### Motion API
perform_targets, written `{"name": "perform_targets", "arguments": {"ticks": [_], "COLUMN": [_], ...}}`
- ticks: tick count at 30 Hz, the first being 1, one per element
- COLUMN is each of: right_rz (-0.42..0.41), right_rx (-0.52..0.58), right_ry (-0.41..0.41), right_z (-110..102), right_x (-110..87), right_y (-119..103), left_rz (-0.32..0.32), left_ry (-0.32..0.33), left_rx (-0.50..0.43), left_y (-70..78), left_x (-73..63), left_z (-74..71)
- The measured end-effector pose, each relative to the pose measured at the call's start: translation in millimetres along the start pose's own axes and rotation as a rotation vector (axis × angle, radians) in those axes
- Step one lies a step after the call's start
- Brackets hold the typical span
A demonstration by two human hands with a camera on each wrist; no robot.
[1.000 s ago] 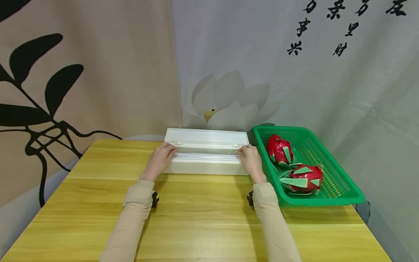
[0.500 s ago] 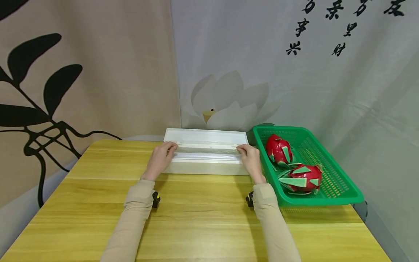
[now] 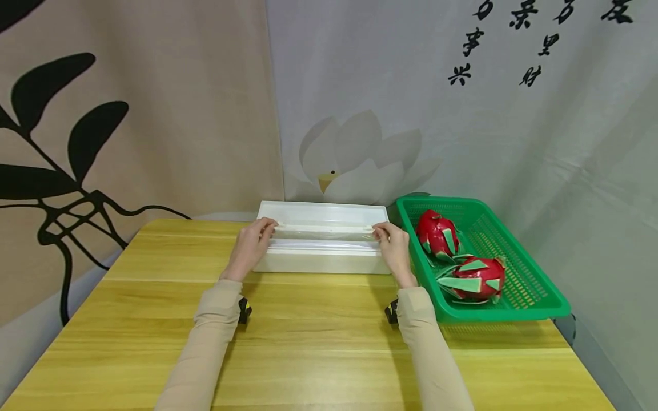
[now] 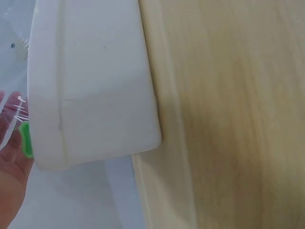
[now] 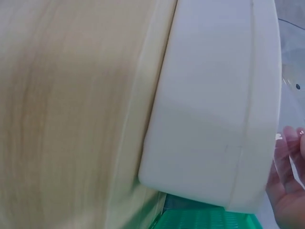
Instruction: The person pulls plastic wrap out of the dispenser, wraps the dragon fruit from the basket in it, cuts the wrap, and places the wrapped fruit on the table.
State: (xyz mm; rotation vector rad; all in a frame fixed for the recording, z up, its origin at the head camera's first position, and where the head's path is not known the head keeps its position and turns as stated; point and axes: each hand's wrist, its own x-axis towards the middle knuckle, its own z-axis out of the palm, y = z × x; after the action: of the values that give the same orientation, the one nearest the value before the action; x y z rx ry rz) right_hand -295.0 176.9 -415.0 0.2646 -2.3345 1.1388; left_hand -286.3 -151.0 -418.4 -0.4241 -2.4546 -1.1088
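A long white cling film dispenser box (image 3: 323, 264) stands near the table's back edge, its lid (image 3: 324, 212) tipped up behind. Clear cling film (image 3: 325, 234) stretches across the opening between both hands. My left hand (image 3: 249, 249) pinches the film at the left end, and my right hand (image 3: 394, 251) pinches it at the right end. In the left wrist view the box's side covers part of the left hand (image 4: 10, 176), beside a small green part (image 4: 26, 139). Film also shows around the right hand's fingers (image 5: 285, 164) in the right wrist view.
To the right of the box stands a green plastic basket (image 3: 521, 315). Two red dragon fruits with green scales lie in it, one (image 3: 437, 234) behind the other (image 3: 475, 279). The wooden table (image 3: 319, 342) extends in front of the box; a printed curtain (image 3: 205, 114) hangs behind.
Both hands have risen slightly, and the film between them has come up from the opening and looks more taut. The box and basket have stayed in place.
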Motion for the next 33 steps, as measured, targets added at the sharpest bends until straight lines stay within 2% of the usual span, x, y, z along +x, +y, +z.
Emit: {"name": "perform_targets", "arguments": {"ticks": [18, 33], "right_rz": [-0.011, -0.037], "right_rx": [-0.009, 0.011], "right_ry": [0.046, 0.045], "right_z": [-9.5, -16.1], "right_x": [9.8, 13.2], "right_y": [-13.7, -22.6], "left_rz": [0.036, 0.053], "left_ry": [0.023, 0.036], "left_rx": [-0.009, -0.003], "left_y": [13.2, 22.1], "left_x": [11.2, 15.1], "left_z": [-8.9, -16.7]}}
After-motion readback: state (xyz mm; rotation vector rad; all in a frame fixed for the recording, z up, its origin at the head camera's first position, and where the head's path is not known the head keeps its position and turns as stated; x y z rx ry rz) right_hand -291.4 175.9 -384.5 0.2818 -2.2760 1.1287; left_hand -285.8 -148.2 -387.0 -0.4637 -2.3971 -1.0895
